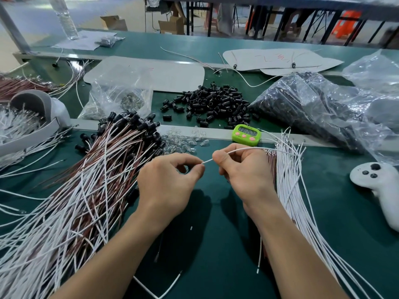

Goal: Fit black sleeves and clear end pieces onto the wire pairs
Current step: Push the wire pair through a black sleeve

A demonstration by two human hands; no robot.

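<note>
My right hand (pixel 244 169) pinches a white wire (pixel 237 150) that arcs right toward the bundle of bare white and brown wires (pixel 289 169). My left hand (pixel 168 180) pinches the wire's free end between thumb and fingertips; what else those fingers hold is hidden. A big fan of wire pairs with black sleeves fitted (pixel 90 173) lies to the left. Loose black sleeves (pixel 211 104) are heaped behind the rail, and clear end pieces (pixel 183 141) lie scattered just past my left hand.
A green timer (pixel 246 134) sits on the rail. Plastic bags of parts lie at back right (pixel 313 108) and back centre-left (pixel 121 93). A white controller (pixel 380 186) lies at right, a white headset (pixel 36 117) at left. White boards rest behind.
</note>
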